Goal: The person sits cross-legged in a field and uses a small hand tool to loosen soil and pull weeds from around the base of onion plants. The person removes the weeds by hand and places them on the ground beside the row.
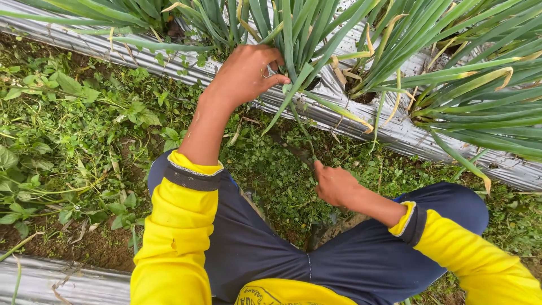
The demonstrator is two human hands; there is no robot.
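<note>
Weeds [68,130], soft and broad-leaved, mat the damp soil at my left. My left hand [247,74] pinches a long flat green leaf [293,85] at the base of an onion clump [293,28] growing through crinkled silver mulch film [395,133]. My right hand [334,184], fingers closed, grips a dark thin stem [293,149] low over the clover.

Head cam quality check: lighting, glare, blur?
Head view: soft, even daylight with no hard shadows; mild glare on the silver mulch film; left hand and right hand sharp; green onion leaves bow outward at the frame edges, wide-angle distortion.
</note>
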